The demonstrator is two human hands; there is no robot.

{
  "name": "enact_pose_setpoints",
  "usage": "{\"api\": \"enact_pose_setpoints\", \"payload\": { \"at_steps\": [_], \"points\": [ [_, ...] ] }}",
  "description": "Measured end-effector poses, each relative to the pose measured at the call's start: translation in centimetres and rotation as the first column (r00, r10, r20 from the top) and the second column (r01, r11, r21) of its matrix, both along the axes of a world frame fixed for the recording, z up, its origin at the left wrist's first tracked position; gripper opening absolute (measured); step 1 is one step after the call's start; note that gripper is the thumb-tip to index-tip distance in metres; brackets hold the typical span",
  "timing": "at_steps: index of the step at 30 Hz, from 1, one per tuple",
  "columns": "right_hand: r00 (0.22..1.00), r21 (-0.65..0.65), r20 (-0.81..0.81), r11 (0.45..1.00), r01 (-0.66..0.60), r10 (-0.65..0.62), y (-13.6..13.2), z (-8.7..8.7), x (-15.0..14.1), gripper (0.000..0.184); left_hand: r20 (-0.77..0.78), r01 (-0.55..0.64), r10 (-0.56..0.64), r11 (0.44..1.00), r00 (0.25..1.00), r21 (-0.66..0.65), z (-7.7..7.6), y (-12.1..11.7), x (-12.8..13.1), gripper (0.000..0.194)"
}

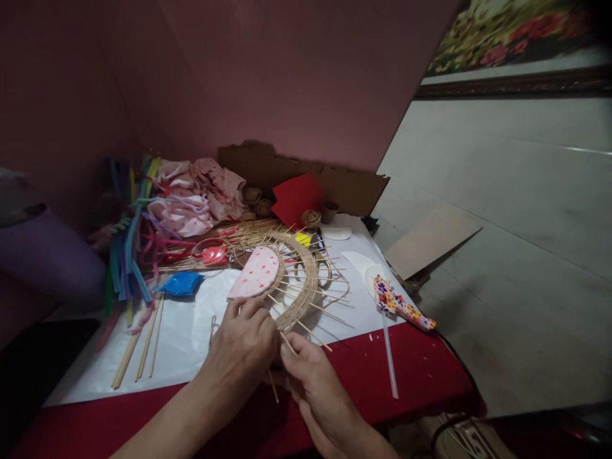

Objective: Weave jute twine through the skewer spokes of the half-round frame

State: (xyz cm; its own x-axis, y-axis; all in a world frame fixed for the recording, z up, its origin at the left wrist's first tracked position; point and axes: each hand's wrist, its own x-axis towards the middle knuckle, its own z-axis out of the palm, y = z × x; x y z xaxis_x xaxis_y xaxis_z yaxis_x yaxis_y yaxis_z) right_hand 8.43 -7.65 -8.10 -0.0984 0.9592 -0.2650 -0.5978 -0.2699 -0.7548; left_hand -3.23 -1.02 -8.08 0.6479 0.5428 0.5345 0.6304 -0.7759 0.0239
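A half-round craft piece of wooden skewers and woven twine (306,280) is held over the table's front edge. Its skewers fan outward past the twine band, and pink cloth with red dots (258,271) covers the inner half-circle. My left hand (246,341) has its fingers closed on the lower end of the piece, beside the cloth. My right hand (310,376) pinches at the lower edge of the band, around a skewer. What lies between the fingertips is partly hidden.
Loose skewers (138,347), a blue packet (182,284) and colourful pipe cleaners (127,236) lie left. Crumpled dotted fabric (201,194), twine balls (310,218), red sheet (299,197) and cardboard (354,188) are behind. Scissors (322,271) lie beneath the piece; a glue gun (401,306) rests right.
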Motion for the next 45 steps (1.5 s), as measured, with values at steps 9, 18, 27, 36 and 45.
{"api": "enact_pose_setpoints", "payload": {
  "at_steps": [9,18,27,36,45],
  "points": [
    [1.000,0.018,0.011,1.000,0.007,-0.007,0.1,0.1,0.0,0.025,-0.043,0.032,-0.031,0.999,0.999,0.017,0.2,-0.2,0.0,0.018],
    [1.000,-0.115,0.013,0.993,-0.024,0.026,-2.4,-1.2,2.0,0.046,0.042,-0.012,0.015,0.998,0.999,-0.067,0.3,0.0,-0.1,0.017],
    [0.350,0.234,0.859,0.894,0.381,-0.374,-5.2,2.5,14.2,0.033,0.045,0.014,-0.012,0.999,0.999,-0.046,0.3,0.2,-0.1,0.020],
    [-0.279,0.257,0.921,0.962,-0.091,-0.272,0.6,0.1,24.0,0.057,0.032,0.077,-0.077,0.997,0.997,0.014,-1.0,0.8,-0.4,0.018],
    [-0.241,0.081,0.964,0.989,-0.120,-0.109,3.2,-0.4,25.7,0.042,0.036,0.065,-0.066,0.997,0.997,0.038,-1.2,0.9,-0.6,0.018]
  ]
}}
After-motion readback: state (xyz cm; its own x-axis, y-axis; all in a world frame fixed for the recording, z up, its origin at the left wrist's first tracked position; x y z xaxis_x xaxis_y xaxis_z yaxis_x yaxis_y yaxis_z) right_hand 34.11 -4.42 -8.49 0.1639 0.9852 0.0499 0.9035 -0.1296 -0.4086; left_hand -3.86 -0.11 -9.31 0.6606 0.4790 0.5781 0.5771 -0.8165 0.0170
